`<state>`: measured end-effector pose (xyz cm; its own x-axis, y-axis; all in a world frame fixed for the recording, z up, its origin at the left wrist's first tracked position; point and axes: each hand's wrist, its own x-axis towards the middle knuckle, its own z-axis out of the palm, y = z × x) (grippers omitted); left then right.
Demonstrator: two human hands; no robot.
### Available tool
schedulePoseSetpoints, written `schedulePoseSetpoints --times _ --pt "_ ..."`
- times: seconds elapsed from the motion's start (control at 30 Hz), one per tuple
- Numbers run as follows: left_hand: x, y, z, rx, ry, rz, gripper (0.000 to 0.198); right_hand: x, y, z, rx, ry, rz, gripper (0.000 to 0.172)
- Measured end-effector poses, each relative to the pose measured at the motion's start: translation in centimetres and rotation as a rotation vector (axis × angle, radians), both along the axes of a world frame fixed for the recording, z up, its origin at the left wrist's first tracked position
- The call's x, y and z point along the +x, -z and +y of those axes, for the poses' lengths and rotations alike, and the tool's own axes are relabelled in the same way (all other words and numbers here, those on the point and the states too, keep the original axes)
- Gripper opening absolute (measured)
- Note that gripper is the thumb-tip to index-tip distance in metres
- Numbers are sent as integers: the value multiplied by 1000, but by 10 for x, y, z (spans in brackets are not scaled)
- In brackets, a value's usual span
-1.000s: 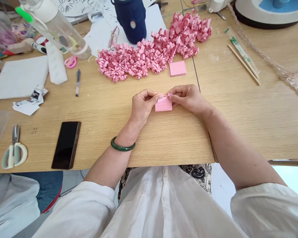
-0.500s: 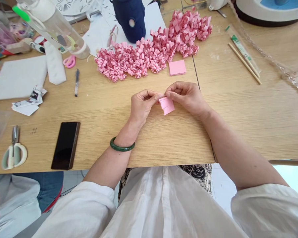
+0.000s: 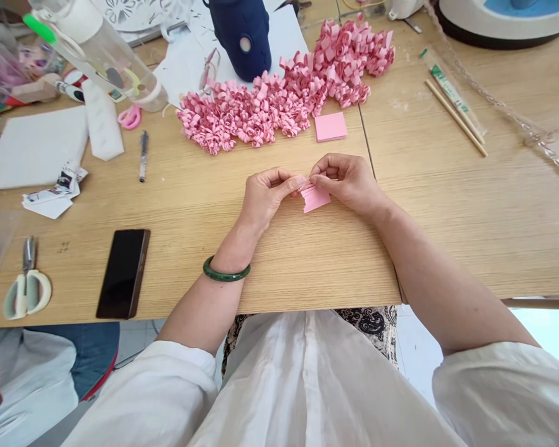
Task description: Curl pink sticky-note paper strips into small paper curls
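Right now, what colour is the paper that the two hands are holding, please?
Pink; the paper shows best in the head view, the only one.

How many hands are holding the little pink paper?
2. The left hand pinches the pink paper at its upper left, and the right hand pinches it farther right along the top. Some fingertips are hidden, but no other hand shows there.

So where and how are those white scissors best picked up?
Probably by the handles, from the table's near edge, with the left hand, which is closer: the scissors lie flat, handles toward that edge, blades pointing away.
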<state>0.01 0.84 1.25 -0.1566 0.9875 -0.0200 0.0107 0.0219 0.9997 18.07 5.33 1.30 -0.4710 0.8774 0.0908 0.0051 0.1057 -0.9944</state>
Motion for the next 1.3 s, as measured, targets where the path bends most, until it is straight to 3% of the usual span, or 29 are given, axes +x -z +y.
schedulePoseSetpoints --times 0.17,0.37,0.87,1.3 --pt "3 -1 -2 45 -60 65 27 -2 -6 -5 -50 -42 30 14" --pt "5 -1 -3 61 -38 99 30 -5 -5 -7 -90 -66 25 17" --pt "7 -2 -5 53 -61 89 24 -3 -7 -7 -29 -71 -20 3" --pt "6 -4 -5 66 -49 42 27 -5 -7 -9 -56 -85 16 22"
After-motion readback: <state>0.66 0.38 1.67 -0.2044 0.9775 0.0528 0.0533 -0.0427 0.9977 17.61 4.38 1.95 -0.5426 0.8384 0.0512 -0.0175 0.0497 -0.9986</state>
